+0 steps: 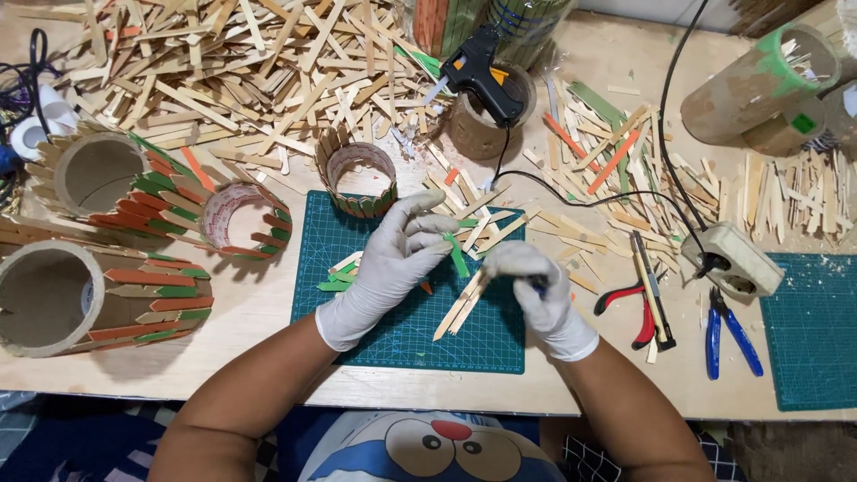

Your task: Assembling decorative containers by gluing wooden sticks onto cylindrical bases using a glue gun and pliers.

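Both my hands wear white gloves over a green cutting mat. My left hand pinches a short green wooden stick between thumb and fingers. My right hand is closed around a small dark-handled tool, its tip near the green stick; the tool is mostly hidden. Plain wooden sticks lie on the mat just below my hands. Green stick offcuts rest under my left palm.
A large heap of plain sticks fills the back left. Cardboard tubes clad in sticks lie left. A black glue gun rests on a cup. Red pliers, blue pliers, a power socket and a second mat sit right.
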